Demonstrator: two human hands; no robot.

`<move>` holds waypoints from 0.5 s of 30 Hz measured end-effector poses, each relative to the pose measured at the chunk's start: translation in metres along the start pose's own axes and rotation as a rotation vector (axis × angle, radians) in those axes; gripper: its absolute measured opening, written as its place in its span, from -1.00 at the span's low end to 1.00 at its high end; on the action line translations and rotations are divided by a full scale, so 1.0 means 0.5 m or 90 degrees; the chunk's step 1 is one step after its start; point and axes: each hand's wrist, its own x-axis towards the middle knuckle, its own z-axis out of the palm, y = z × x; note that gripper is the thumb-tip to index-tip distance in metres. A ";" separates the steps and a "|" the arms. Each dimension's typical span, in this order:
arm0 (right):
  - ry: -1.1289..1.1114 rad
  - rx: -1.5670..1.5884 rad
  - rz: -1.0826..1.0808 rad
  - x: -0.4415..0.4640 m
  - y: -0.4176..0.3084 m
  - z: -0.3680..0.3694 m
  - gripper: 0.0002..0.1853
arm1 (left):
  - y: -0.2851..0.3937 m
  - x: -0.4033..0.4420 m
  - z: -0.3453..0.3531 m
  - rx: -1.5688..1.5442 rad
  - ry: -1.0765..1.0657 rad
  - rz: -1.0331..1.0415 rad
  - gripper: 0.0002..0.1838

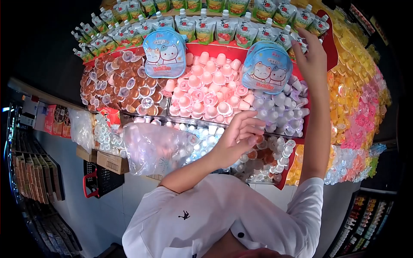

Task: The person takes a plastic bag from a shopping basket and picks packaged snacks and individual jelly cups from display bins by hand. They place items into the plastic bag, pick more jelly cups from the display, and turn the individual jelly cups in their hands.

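My left hand [241,138] hovers over the front bins, its fingers loosely bent and apart with nothing in them. Below it lie white and brown jelly cups [263,155]. My right hand [309,53] reaches to the right end of the rows of spouted jelly pouches [225,29]. Its thumb and fingers are apart, beside the end pouches; whether they touch one I cannot tell. Just left of that hand, a blue cat-print bag [267,69] stands on pink and lilac jelly cups [282,105]. A second blue cat-print bag [164,53] leans farther left.
Brown jelly cups [116,79] and pink jelly cups [204,86] fill the middle bins. A clear plastic bag [155,148] covers part of the front. Yellow cups [344,94] heap at right. A black basket [103,178] with a red handle stands on the floor at left.
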 end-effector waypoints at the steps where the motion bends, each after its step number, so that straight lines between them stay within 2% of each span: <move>1: -0.010 0.020 0.039 -0.029 -0.064 -0.032 -0.65 | -0.012 -0.029 -0.007 -0.015 -0.003 0.018 -0.26; 4: -0.051 0.134 0.052 -0.171 -0.159 -0.087 -0.71 | -0.020 -0.117 -0.029 -0.086 0.013 -0.007 -0.32; 5: -0.077 0.143 0.006 -0.228 -0.179 -0.101 -0.70 | -0.024 -0.144 -0.033 -0.077 0.030 0.006 -0.34; 7: -0.141 0.275 0.014 -0.333 -0.221 -0.117 -0.71 | -0.029 -0.195 -0.047 -0.065 0.062 0.010 -0.35; 10: -0.208 0.406 0.198 -0.481 -0.276 -0.107 -0.71 | -0.043 -0.256 -0.057 -0.019 0.122 0.016 -0.34; 11: -0.252 0.414 0.231 -0.503 -0.298 -0.108 -0.73 | -0.045 -0.272 -0.056 -0.017 0.140 0.015 -0.33; 14: -0.268 0.498 0.343 -0.611 -0.321 -0.081 -0.76 | -0.059 -0.306 -0.042 -0.001 0.183 0.020 -0.33; 15: -0.289 0.514 0.343 -0.616 -0.330 -0.087 -0.75 | -0.061 -0.312 -0.036 0.002 0.189 0.022 -0.34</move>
